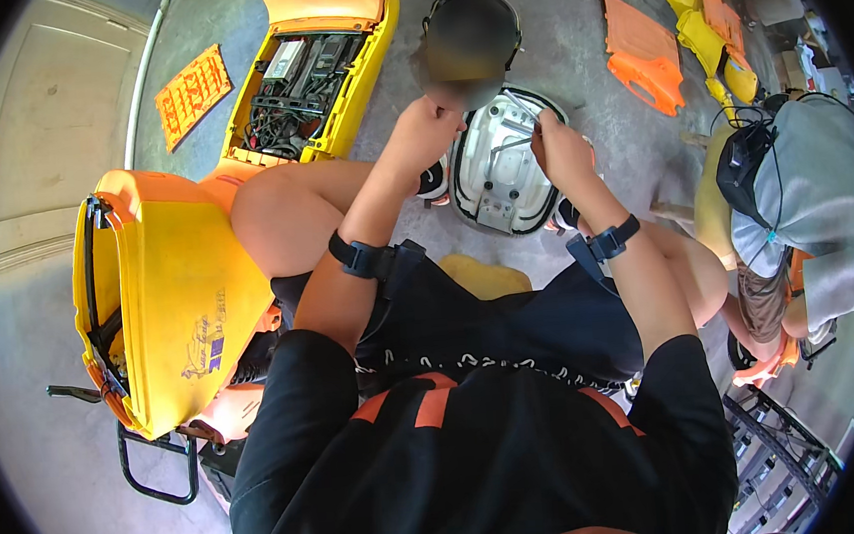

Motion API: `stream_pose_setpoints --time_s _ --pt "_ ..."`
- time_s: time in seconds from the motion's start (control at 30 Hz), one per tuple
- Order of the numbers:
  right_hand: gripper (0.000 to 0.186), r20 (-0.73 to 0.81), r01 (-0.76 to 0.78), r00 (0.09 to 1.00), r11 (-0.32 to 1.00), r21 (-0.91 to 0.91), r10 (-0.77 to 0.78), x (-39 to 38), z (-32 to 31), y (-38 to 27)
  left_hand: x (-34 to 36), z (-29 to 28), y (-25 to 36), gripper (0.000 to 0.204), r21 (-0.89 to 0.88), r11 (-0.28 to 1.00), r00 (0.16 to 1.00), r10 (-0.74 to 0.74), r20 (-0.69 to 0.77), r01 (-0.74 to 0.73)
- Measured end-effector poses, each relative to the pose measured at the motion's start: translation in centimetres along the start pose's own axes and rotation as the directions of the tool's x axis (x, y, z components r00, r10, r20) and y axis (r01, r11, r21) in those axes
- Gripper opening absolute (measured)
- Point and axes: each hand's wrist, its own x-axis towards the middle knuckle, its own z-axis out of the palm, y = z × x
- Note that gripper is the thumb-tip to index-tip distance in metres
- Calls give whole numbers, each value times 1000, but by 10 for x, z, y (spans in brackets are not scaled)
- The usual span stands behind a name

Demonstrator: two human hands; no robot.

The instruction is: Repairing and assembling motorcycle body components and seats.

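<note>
Between my feet lies a white oval panel [506, 185] with a black rim and several dark fittings, like the underside of a scooter seat. My right hand [564, 151] is closed over its right side, around a thin metal rod-like tool [512, 144] whose exact kind I cannot make out. Above the panel's upper left edge, my left hand [426, 131] is closed in a pinch; whatever is in its fingers is hidden. A dark, blurred round shape [473, 47] with a black band sits just beyond that hand.
On my left stands a yellow and orange scooter body [184, 296], with an open compartment [303, 91] of wires beyond it. Orange panels [193, 95] [643, 49] and yellow frame parts [705, 34] lie on the floor. A person in grey [808, 207] bends at the right, near a black rack [782, 450].
</note>
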Motion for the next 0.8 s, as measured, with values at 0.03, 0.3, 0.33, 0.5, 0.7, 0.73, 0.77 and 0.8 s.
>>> stream_pose_setpoints --time_s 0.03,0.3,0.33,0.5,0.7,0.73,0.77,0.8 --pt "19 35 -9 999 998 -61 12 6 1 -2 -2 4 -3 24 162 981 990 121 -69 -108" --pt "22 144 -66 986 988 -142 87 23 6 -16 4 33 -9 25 559 772 932 362 6 -303" --pt "23 135 -58 988 988 -145 77 23 7 -16 6 37 -8 25 551 761 914 405 10 -343" --pt "25 39 -106 993 986 -131 111 34 15 -19 32 52 -10 36 803 301 661 736 148 -514" --pt "21 -20 -153 988 983 -104 151 33 32 -29 74 73 -31 25 869 94 675 673 304 -485" --pt "20 -65 -178 983 976 -129 171 33 32 -29 79 77 -33 26 868 118 692 659 296 -483" --pt "20 -103 -187 980 968 -167 172 34 30 -27 83 82 -33 27 862 153 733 610 302 -483" --pt "15 -140 -198 975 959 -201 172 33 28 -26 86 85 -34 26 841 151 675 676 296 -520"
